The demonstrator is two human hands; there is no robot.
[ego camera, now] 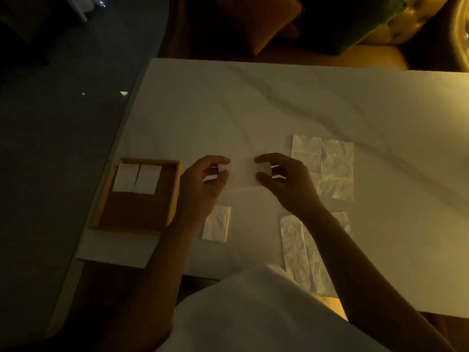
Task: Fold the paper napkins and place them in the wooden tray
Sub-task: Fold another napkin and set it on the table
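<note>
Here, I see my left hand (203, 181) and right hand (281, 179) each pinching an end of a napkin (242, 171) mid-table, right of the tray (175, 189); thin, limp paper, I'd judge, best held lightly at its corners.

Surface (253, 102): pale stone-like top w/ faint grey veins, smooth, low sheen. Wooden tray (175, 191): light wood rim, matt; brown base inside, looks flat & dull. Two folded napkins (137, 177) in it: white paper, smooth. Loose napkins (322, 163) on the surface: thin paper, crinkled, slightly shiny in the light. Small folded napkin (217, 223): same crinkly paper. Floor (50, 138): dark, glossy, w/ light reflections
</note>
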